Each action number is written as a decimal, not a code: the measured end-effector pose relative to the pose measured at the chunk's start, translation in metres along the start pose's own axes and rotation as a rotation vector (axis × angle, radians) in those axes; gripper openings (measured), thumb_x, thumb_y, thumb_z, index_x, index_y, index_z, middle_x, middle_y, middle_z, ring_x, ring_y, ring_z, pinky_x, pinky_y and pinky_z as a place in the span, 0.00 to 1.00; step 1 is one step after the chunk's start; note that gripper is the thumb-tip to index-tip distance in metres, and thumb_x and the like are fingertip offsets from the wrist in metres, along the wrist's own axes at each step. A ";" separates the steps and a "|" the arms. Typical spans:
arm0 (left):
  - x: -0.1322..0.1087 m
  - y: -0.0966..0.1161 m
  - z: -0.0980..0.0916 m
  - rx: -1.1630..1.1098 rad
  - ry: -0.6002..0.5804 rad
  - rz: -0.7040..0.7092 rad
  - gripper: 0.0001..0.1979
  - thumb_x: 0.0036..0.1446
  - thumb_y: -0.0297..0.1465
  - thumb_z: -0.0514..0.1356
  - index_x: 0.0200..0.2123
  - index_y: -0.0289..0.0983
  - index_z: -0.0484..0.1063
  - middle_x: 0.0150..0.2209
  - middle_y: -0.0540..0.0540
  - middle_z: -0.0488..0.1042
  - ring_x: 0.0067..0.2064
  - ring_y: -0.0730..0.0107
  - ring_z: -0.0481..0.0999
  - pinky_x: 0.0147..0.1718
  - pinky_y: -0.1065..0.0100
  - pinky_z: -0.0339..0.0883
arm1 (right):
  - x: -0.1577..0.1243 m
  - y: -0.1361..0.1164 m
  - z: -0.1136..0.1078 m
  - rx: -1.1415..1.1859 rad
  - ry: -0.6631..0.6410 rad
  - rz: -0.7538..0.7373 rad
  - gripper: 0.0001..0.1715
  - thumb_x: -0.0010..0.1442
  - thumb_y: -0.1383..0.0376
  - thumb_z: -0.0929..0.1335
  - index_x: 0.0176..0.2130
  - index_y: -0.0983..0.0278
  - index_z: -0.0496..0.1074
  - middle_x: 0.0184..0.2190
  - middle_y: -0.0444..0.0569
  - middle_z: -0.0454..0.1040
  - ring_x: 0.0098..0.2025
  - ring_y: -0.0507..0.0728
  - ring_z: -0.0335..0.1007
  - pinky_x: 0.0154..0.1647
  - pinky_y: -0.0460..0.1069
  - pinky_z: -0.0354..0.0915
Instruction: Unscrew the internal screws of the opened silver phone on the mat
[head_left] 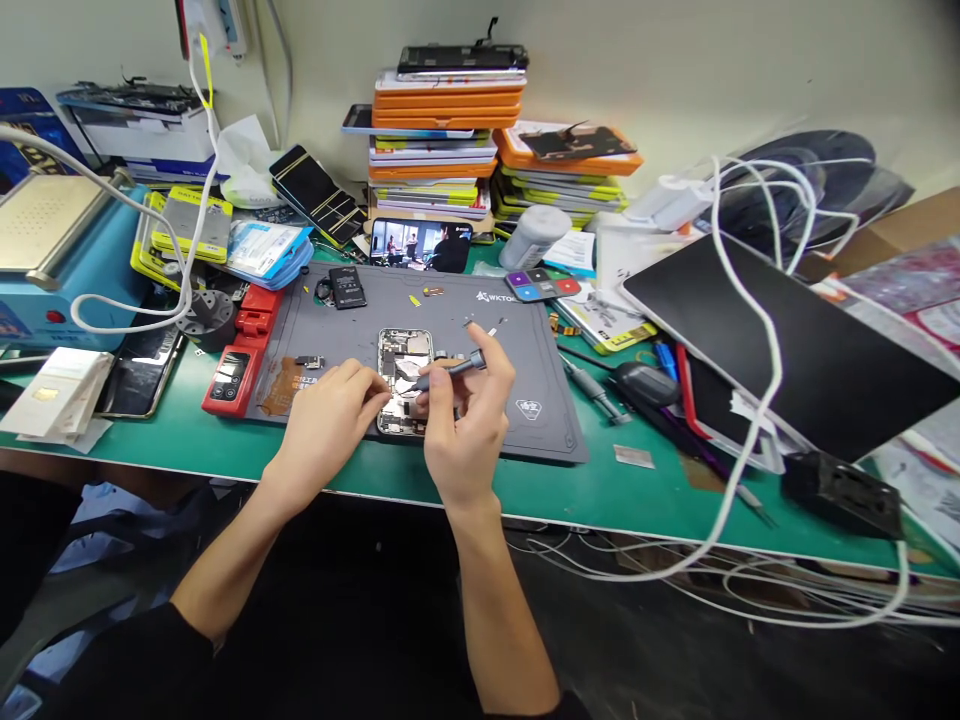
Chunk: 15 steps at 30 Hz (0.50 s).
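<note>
An opened phone [405, 345] lies on the grey work mat [480, 330], its circuit boards and inner parts bare. My left hand [330, 415] is at the phone's left side, its thumb and fingers drawn together on the edge. In my right hand [472, 430] is a slim grey screwdriver [469, 363], tilted with its tip down over the phone's inside. My right fingers partly cover the phone's right side. A black phone battery [347, 287] lies farther back on the mat, and a small metal part [309, 362] sits left of the phone.
A propped phone [421, 245] plays a video behind the mat. Stacked orange and yellow boxes [446, 105] stand at the back. At left are a red device [232, 380] and a blue machine [82, 265]. A white cable [772, 350] crosses the right side, near a black panel [787, 340].
</note>
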<state>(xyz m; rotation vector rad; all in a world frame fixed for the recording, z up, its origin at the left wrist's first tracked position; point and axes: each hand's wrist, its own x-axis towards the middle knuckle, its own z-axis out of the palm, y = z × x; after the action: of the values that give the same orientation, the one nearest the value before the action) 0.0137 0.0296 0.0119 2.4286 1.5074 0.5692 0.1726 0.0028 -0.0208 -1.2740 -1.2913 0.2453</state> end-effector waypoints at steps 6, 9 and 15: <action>0.002 0.001 0.000 0.073 -0.035 0.082 0.05 0.77 0.32 0.59 0.45 0.39 0.73 0.45 0.48 0.79 0.43 0.64 0.81 0.35 0.65 0.67 | 0.000 0.001 0.000 0.031 0.013 0.009 0.28 0.77 0.61 0.64 0.72 0.56 0.58 0.50 0.54 0.82 0.41 0.58 0.86 0.42 0.55 0.85; 0.008 -0.010 -0.007 0.103 0.054 0.063 0.05 0.78 0.33 0.58 0.48 0.39 0.73 0.47 0.47 0.80 0.44 0.63 0.81 0.35 0.65 0.67 | -0.001 0.001 -0.001 0.027 0.022 0.007 0.29 0.77 0.61 0.64 0.72 0.56 0.58 0.47 0.52 0.83 0.41 0.58 0.86 0.42 0.56 0.85; 0.033 -0.044 -0.027 0.325 0.163 -0.076 0.05 0.74 0.31 0.63 0.41 0.38 0.78 0.43 0.44 0.80 0.44 0.58 0.79 0.37 0.63 0.67 | -0.002 -0.001 -0.001 0.054 0.027 -0.009 0.28 0.76 0.63 0.65 0.72 0.58 0.60 0.39 0.49 0.83 0.33 0.56 0.83 0.32 0.53 0.83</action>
<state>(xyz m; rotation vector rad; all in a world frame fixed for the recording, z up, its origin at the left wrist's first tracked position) -0.0208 0.0787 0.0256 2.5982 1.8800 0.5554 0.1721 0.0006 -0.0203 -1.2212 -1.2597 0.2543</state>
